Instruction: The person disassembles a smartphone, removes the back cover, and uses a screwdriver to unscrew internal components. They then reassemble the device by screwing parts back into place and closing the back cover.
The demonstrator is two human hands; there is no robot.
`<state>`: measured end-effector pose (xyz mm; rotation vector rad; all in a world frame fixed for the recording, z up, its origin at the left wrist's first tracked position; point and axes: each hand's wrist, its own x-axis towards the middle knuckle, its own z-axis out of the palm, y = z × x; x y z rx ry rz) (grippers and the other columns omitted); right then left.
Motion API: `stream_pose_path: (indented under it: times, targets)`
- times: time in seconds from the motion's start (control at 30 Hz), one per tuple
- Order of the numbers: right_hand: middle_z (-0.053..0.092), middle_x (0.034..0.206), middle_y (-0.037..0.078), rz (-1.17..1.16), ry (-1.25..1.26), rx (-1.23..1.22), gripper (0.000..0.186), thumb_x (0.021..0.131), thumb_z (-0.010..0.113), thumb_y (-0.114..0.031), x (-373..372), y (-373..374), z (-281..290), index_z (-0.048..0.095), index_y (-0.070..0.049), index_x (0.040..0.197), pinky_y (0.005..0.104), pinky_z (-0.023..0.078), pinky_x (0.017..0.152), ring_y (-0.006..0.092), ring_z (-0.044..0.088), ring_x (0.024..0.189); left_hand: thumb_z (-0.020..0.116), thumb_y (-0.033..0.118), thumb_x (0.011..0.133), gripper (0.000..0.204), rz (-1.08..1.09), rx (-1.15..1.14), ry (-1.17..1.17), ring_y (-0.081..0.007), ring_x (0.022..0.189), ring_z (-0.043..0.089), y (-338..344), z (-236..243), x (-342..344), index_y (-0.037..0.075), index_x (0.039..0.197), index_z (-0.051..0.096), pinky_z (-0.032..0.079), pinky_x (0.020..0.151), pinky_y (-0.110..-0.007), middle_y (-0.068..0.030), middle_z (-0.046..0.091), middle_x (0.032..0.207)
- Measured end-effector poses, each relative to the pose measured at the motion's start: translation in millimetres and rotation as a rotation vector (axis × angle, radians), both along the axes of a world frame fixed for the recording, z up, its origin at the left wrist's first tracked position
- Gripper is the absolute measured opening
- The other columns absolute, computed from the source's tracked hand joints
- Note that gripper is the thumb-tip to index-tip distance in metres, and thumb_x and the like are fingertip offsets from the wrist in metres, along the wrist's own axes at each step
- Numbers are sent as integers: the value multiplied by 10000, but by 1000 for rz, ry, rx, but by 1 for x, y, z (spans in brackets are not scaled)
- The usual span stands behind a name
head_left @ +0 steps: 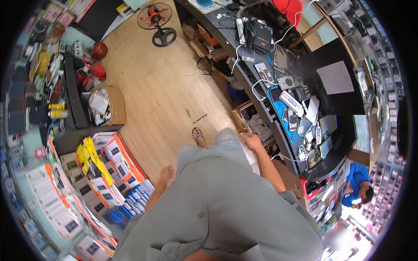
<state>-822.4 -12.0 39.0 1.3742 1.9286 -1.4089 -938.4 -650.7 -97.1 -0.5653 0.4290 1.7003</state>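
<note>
My left hand (167,174) hangs low at my left side, next to stacked white and orange boxes (119,161). Its fingers look loosely curled, with nothing showing in them. On the other side my right hand (252,142) is in front of my right thigh, fingers curled in. Nothing shows in this hand either. Close by it stands an open wooden bin (241,120) with crumpled white stuff inside; whether the hand touches it I cannot tell. One foot in a sandal (198,136) shows ahead of me on the wooden floor (152,87).
Along the right runs a dark curved workbench (250,82) with a blue mat (292,135), loose phones, cables and a monitor (333,74). A fan (156,17) stands far ahead. At left are a cardboard box (116,104) and yellow cables (90,154). A person in blue (355,180) is at lower right.
</note>
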Motion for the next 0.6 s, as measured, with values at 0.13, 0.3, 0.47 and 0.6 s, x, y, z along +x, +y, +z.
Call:
stream_pose_path:
  times: [0.13,0.3,0.47,0.6]
  targets:
    - [793,808,142,-142,-44,120,576,998,803,-596,-37,13,51,840,-21,1016,448,576,678,278,743,706,626,375,1129,297,-104,-1111,524,-191,771,696,90,76,-208,92,1194,686,544,631,-337,-56,709,959]
    - [813,814,168,-194,83,200,575,983,819,-599,-109,36,53,843,-26,1025,449,605,781,287,790,781,614,447,1138,537,-51,-1102,819,-266,1157,750,152,122,-393,52,1501,644,603,929,-422,-148,757,1355]
    - [837,887,209,-198,133,189,544,981,816,-589,-195,70,40,864,-54,1069,457,620,918,359,833,932,577,474,1146,649,-207,-1057,768,-313,1284,732,212,123,-434,77,1659,558,596,1046,-478,-176,709,1521]
    - [842,991,246,-157,137,270,544,983,812,-594,-250,100,37,862,-64,1093,473,619,963,414,824,1023,561,400,1170,437,-509,-998,726,-294,1121,771,259,105,-406,97,1463,675,618,943,-475,-119,782,1331]
